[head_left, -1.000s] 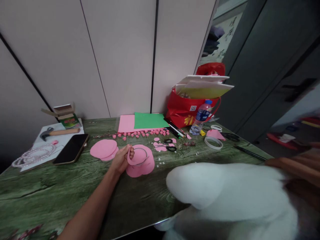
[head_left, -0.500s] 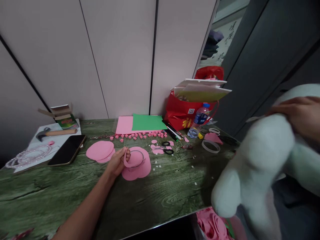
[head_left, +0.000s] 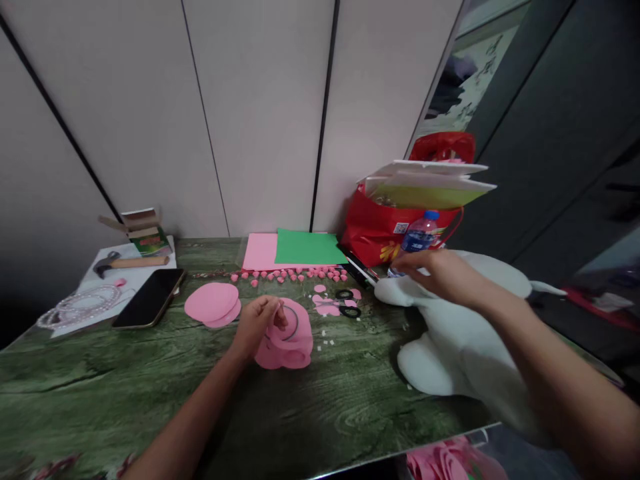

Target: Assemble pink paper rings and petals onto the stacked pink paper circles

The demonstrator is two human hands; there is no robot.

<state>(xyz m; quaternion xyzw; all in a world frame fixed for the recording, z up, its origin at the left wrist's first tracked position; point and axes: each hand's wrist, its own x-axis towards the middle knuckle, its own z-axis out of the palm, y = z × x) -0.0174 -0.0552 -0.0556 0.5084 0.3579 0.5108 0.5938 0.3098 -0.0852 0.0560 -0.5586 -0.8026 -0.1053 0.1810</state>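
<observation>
My left hand point(head_left: 260, 323) is closed, with the fingertips pinched at a pink scalloped paper shape point(head_left: 285, 357). A thin grey ring point(head_left: 294, 327) shows on that paper beside my fingers, partly hidden by them. On the right, a white plush toy point(head_left: 450, 333) lies on the table with rounded limbs toward the left. My right hand point(head_left: 443, 270) is over the toy's upper side, its fingers stretched past it toward the water bottle point(head_left: 420, 233). The forearm hides part of the toy.
Black-handled scissors point(head_left: 345, 303) lie among pink scraps. Left are rounded pink paper pieces point(head_left: 213, 303), a phone point(head_left: 150, 300), a hammer point(head_left: 133, 262) and bead strings point(head_left: 80, 307). Small pink buds line up before a green sheet point(head_left: 310, 247). A red bag point(head_left: 370, 227) stands behind.
The plush toy has come down from the air at the right onto the table, with my right hand moving left. The left hand's grip on the paper has shifted; the curled edge no longer shows.
</observation>
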